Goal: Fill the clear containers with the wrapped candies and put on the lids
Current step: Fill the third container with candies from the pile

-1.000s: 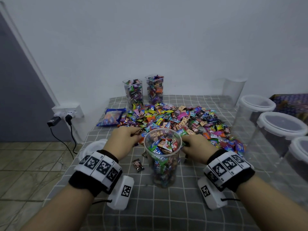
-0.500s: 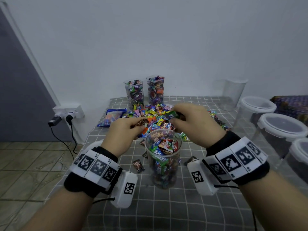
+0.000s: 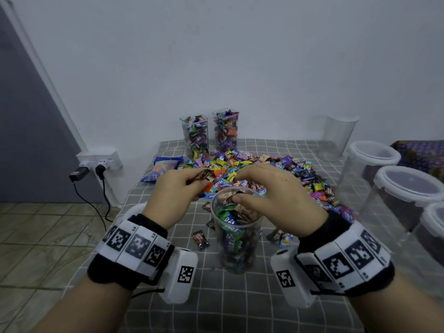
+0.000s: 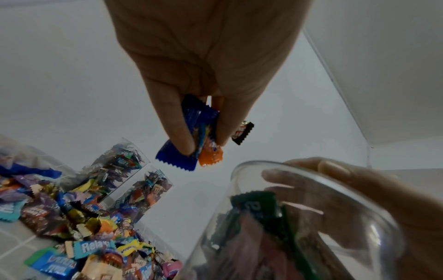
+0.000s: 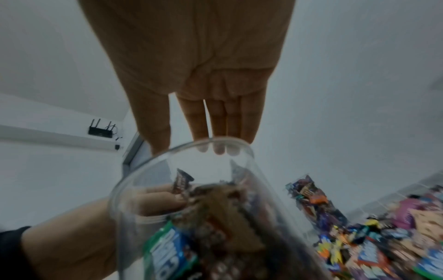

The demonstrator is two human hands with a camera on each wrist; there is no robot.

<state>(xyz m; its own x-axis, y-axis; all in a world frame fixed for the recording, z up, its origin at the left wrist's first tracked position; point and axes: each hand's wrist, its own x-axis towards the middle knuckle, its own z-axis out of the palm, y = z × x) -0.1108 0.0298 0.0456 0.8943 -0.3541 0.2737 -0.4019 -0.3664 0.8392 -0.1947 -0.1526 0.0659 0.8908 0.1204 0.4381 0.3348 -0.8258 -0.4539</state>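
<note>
A clear container [image 3: 236,246] stands in the middle of the checked table, packed with wrapped candies almost to its rim [image 5: 167,157]. My right hand [image 3: 240,188] hovers over its mouth with straight fingers [image 5: 215,132] and holds nothing. Just left of the rim, my left hand [image 3: 199,181] pinches a blue, an orange and a dark candy [image 4: 189,151]. Behind both hands the candy pile [image 3: 283,164] spreads across the table.
Two filled containers [image 3: 194,133] [image 3: 227,128] stand at the back and an empty one [image 3: 338,138] at the back right. Lidded containers [image 3: 370,169] [image 3: 408,195] line the right edge. A white lid [image 3: 138,207], a blue bag [image 3: 163,168] and loose candies [image 3: 200,239] lie nearby.
Both hands rose from the pile with candies. The right hand came over the container's mouth and its fingers straightened, letting its candies go. The left hand still holds its candies.
</note>
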